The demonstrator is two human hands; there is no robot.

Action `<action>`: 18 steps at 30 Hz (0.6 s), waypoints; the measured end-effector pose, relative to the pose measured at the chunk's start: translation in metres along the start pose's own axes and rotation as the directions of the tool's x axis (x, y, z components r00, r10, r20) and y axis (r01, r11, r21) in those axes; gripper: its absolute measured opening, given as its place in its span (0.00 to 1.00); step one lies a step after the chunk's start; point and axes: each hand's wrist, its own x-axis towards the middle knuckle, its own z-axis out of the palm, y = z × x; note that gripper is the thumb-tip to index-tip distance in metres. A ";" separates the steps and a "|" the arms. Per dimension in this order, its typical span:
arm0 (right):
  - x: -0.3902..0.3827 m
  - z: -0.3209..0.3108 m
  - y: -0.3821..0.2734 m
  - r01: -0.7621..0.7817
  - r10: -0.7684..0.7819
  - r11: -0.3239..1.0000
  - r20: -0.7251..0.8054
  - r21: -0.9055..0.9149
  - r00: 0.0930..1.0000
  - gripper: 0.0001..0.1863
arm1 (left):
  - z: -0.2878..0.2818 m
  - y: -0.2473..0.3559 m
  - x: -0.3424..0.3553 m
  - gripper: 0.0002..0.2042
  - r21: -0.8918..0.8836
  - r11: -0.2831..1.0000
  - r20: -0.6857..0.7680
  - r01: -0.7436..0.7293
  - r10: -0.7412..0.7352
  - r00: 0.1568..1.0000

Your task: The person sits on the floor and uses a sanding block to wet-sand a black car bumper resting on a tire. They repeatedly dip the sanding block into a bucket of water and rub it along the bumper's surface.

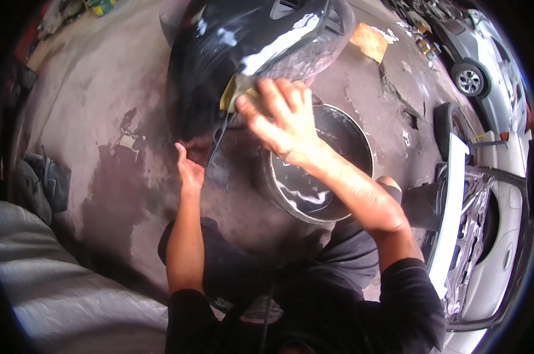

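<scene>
A glossy black car bumper (190, 76) with whitish patches stands in front of me, one end toward me. Against its near part, my right hand (281, 121) presses a yellow and pale sanding pad (227, 97), fingers bent over it. My left hand (190, 169) is at the bumper's near lower end, thumb sticking up along the outer side. The other fingers of that hand are mostly hidden behind the edge, seemingly gripping it. Under my right forearm sits a wide round tub (271, 187) of dark water.
Wet patches mark the concrete floor (107, 194). A tan sheet (369, 41) lies beyond the tub. To the right are a tyre (450, 127), a detached car door (473, 236) and a silver car (485, 53). A grey cover (54, 283) fills the lower left.
</scene>
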 end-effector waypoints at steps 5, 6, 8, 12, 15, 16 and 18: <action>0.018 -0.020 0.062 -0.129 0.112 0.989 -0.209 -0.072 0.972 0.31 | 0.016 0.007 -0.010 0.29 0.022 1.000 -0.016 -0.009 0.009 1.000; 0.020 -0.014 0.059 -0.153 0.129 0.985 -0.247 -0.081 0.960 0.31 | 0.013 0.004 -0.008 0.29 0.019 1.000 -0.033 -0.012 0.013 0.999; 0.012 -0.003 0.021 -0.136 0.139 0.990 -0.135 0.031 0.981 0.29 | 0.004 0.001 -0.005 0.29 0.023 0.999 -0.068 -0.025 0.027 0.997; 0.013 -0.007 0.016 0.148 -0.148 0.989 -0.029 0.022 0.989 0.26 | 0.014 0.007 -0.013 0.30 0.011 1.000 -0.053 -0.006 0.006 0.999; 0.019 -0.015 0.048 -0.062 0.038 0.992 -0.201 -0.111 0.979 0.28 | 0.017 0.006 -0.016 0.30 0.027 1.000 -0.078 -0.005 0.007 0.997; 0.014 -0.009 0.039 -0.030 0.014 0.996 -0.167 -0.088 0.986 0.27 | 0.016 0.005 -0.019 0.30 0.019 1.000 -0.060 0.011 -0.009 0.998; 0.007 -0.002 0.022 0.029 -0.033 0.999 -0.099 -0.046 0.995 0.25 | 0.018 0.007 -0.011 0.30 0.011 1.000 -0.002 0.023 -0.023 1.000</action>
